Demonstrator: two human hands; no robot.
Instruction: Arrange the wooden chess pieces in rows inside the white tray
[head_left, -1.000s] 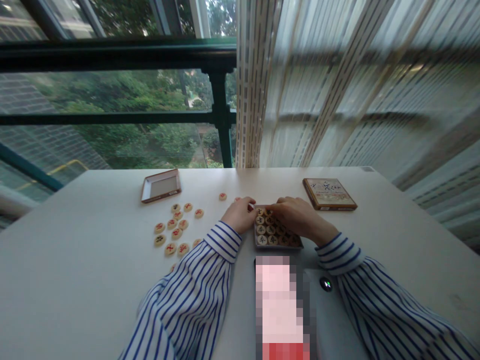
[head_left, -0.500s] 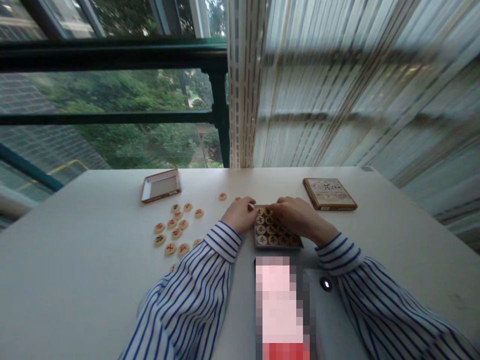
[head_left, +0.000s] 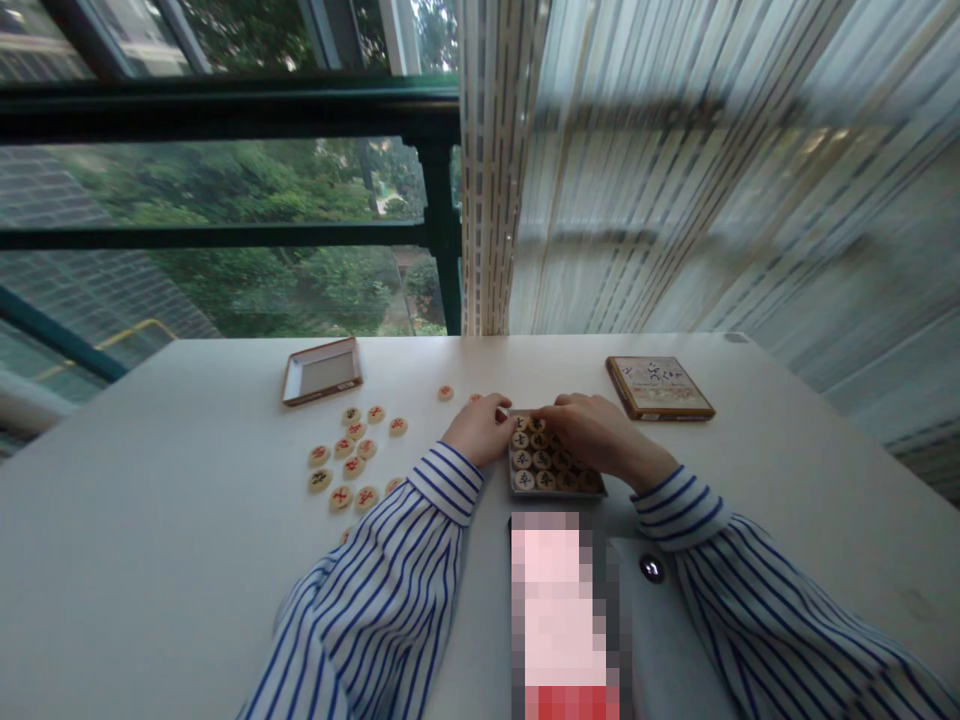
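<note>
Disc tray (head_left: 556, 493) | left hand (head_left: 480, 432) at left edge | right hand (head_left: 594, 430) on top

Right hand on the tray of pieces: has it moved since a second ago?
No. The right hand lies over the tray, same gap to the brown box as before.

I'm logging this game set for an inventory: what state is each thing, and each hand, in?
piece box: open, holding rows of round pieces.
shallow tray: open side up, nothing in it.
flat box: shut, lying flat.
loose pieces: scattered flat on the table.
left hand: curled at the piece box's left edge.
right hand: lying over pieces in that box.
</note>
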